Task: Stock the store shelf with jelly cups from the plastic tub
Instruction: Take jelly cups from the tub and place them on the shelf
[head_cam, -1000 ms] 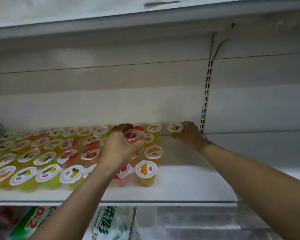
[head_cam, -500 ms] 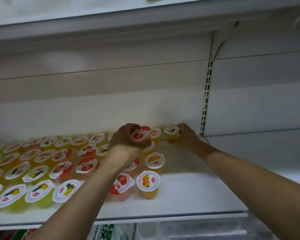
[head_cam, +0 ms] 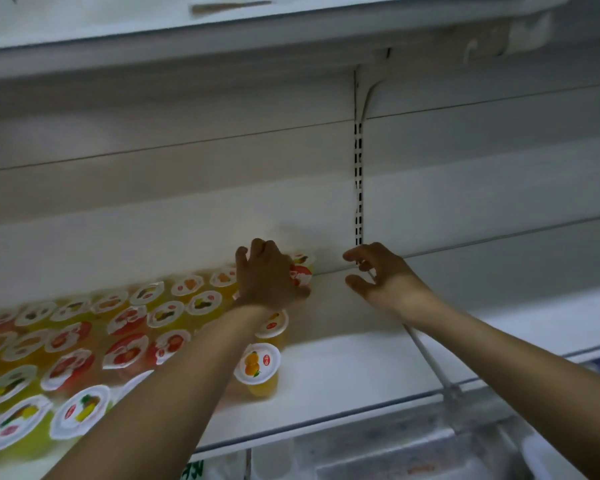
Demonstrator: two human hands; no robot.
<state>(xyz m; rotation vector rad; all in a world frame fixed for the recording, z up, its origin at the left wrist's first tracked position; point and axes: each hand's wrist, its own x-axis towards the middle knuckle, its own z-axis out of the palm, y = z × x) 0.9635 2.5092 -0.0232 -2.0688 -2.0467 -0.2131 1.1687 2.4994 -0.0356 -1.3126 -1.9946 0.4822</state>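
Head view: mid-frame, the left hand [head_cam: 269, 277] curls round a red jelly cup [head_cam: 300, 274], setting it at the back of the shelf [head_cam: 343, 368] beside the rows filling the lower left. The right hand [head_cam: 378, 275] hangs empty, fingers loosely spread. Next, probably release and fetch more (tub not visible).

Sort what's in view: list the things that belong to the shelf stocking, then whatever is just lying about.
Belongs to the job:
- left hand, gripping a red-lidded jelly cup
- right hand, holding nothing
- rows of jelly cups already placed
- store shelf

Just there:
- slotted shelf upright
- green-printed package below the shelf
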